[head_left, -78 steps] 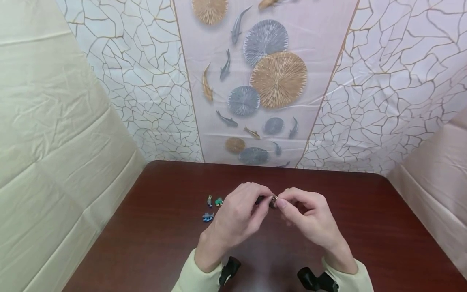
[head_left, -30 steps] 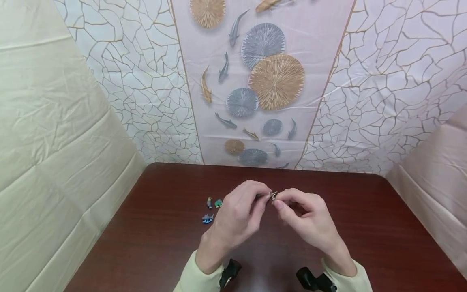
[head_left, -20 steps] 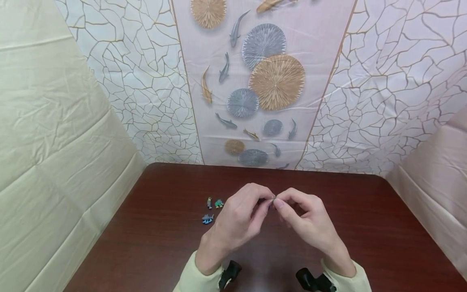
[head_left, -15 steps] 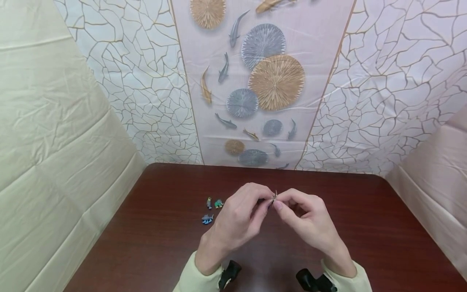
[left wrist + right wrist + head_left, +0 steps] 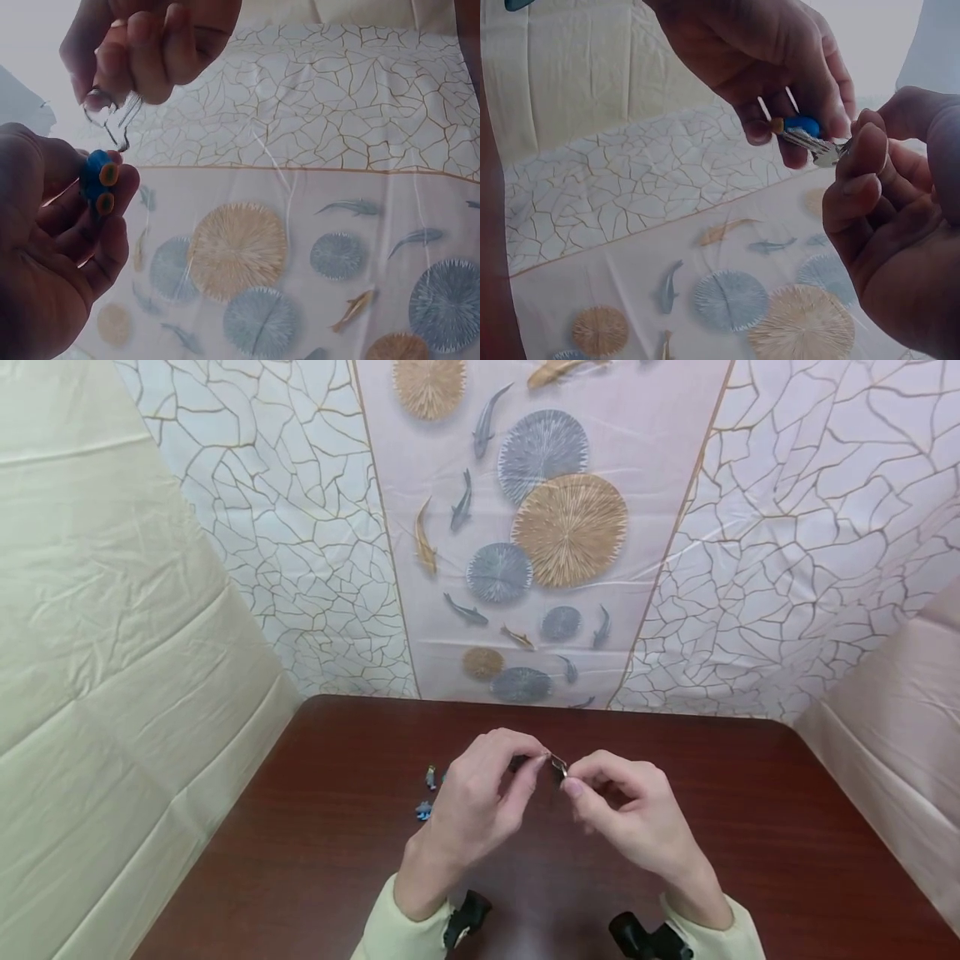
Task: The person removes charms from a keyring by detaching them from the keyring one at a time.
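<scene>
My left hand (image 5: 472, 802) pinches a small blue toy figure with orange feet (image 5: 97, 180) between thumb and fingers. Across from it, my right hand (image 5: 630, 806) pinches a silver metal key ring with a narrow looped part (image 5: 558, 765), which spans the small gap between the two hands. In the right wrist view, the metal piece (image 5: 826, 156) lies close beside the blue figure (image 5: 802, 126). Whether the two are joined is hard to tell. Both hands are held above the table, fingertips facing each other.
On the brown table (image 5: 300, 868), left of my left hand, stand a small grey-blue figure (image 5: 431, 777) and a blue figure (image 5: 423, 811). A third is almost hidden behind that hand. Patterned cloth (image 5: 300, 527) hangs behind the table's far edge.
My left hand has shifted slightly left and up, away from the right hand. More of the metal ring shows between them. The green figure is now mostly covered by the left hand.
</scene>
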Available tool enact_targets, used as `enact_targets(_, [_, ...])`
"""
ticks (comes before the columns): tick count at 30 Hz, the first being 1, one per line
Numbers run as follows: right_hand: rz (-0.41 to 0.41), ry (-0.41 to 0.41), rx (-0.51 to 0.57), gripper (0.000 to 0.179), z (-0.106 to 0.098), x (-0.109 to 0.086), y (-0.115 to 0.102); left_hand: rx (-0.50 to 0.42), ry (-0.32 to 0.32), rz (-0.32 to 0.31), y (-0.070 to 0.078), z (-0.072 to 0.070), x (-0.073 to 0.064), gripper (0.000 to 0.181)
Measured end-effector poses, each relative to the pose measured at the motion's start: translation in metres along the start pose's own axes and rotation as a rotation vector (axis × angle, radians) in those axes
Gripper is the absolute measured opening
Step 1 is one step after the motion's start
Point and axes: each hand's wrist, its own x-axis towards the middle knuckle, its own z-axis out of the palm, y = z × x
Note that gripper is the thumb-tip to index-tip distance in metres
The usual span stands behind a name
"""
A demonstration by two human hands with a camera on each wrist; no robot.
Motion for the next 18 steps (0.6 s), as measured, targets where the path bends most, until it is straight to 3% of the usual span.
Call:
enact_targets(10, [0.125,-0.028,-0.199,0.03,-0.017,-0.007,0.0,-0.103,-0.062,-0.162,-0.01,-0.01,-0.01,0.01])
enact_targets(18, [0.218,-0.022,-0.347,0.028,-0.037,-0.019,0.005,-0.113,-0.174,-0.388,-0.03,-0.027,-0.023,0.008])
